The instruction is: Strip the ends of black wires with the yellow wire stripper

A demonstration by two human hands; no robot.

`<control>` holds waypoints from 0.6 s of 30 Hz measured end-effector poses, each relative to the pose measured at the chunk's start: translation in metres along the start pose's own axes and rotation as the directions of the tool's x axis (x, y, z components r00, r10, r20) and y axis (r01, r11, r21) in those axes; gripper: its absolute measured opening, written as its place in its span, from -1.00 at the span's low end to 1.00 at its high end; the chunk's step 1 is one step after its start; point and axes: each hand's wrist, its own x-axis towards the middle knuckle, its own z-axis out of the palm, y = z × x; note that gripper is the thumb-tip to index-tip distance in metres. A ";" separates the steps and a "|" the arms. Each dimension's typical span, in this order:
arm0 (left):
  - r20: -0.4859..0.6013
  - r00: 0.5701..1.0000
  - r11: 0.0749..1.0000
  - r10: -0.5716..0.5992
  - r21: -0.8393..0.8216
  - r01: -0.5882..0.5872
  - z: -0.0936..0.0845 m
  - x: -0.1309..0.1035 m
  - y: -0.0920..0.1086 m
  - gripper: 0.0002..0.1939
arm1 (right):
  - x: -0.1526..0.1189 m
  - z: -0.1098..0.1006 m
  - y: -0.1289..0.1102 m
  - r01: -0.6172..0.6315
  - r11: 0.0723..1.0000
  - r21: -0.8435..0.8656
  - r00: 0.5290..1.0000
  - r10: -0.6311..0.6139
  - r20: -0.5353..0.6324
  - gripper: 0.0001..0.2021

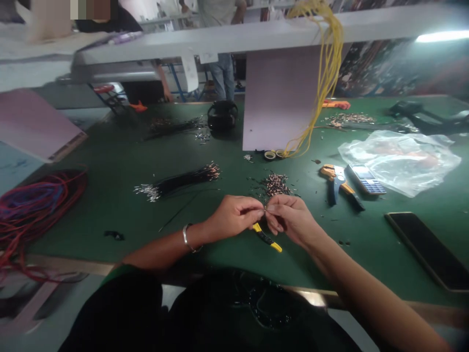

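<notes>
Grips of both the left hand [234, 215] and right hand [295, 220] pinch a tiny piece [265, 209] between them, axis unclear; the heaped small copper-coloured metal pieces [276, 185] lie just beyond, nearer the right.

The left hand [238, 215] and right hand [293, 217] meet at the fingertips, each pinching thumb against index finger. The left shows its back, the index finger lying above the thumb; its remaining fingers are mostly hidden. On the right, the lower fingers curl loosely beneath the pinch. Behind the left hand, its forearm [157, 252] slants back and outward; behind the right, the bare forearm [361, 281] does likewise on the opposite side.
</notes>
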 end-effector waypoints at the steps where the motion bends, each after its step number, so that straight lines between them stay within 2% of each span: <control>1: -0.025 0.998 0.997 0.051 0.066 -0.049 -0.001 -0.001 0.001 -0.86 | 0.000 0.002 0.000 0.019 0.999 -0.031 1.000 -0.019 -0.016 -0.86; 4: -0.073 0.986 0.972 0.149 0.194 -0.133 -0.005 -0.004 0.003 -0.86 | 0.002 0.008 0.000 0.039 0.994 -0.106 0.997 -0.046 -0.068 -0.85; 6: -0.064 0.981 0.959 0.184 0.228 -0.165 -0.007 -0.005 0.005 -0.84 | 0.002 0.012 -0.002 0.045 0.988 -0.146 0.994 -0.058 -0.089 -0.84; 13: -0.013 0.964 0.926 0.265 0.282 -0.250 -0.017 -0.011 0.014 -0.79 | -0.001 0.025 -0.010 0.067 0.930 -0.361 0.985 -0.120 -0.126 -0.84; 18: -0.079 0.963 0.946 0.256 0.224 -0.233 -0.026 -0.017 0.022 -0.82 | -0.002 0.031 -0.012 0.073 0.900 -0.429 0.985 -0.133 -0.110 -0.84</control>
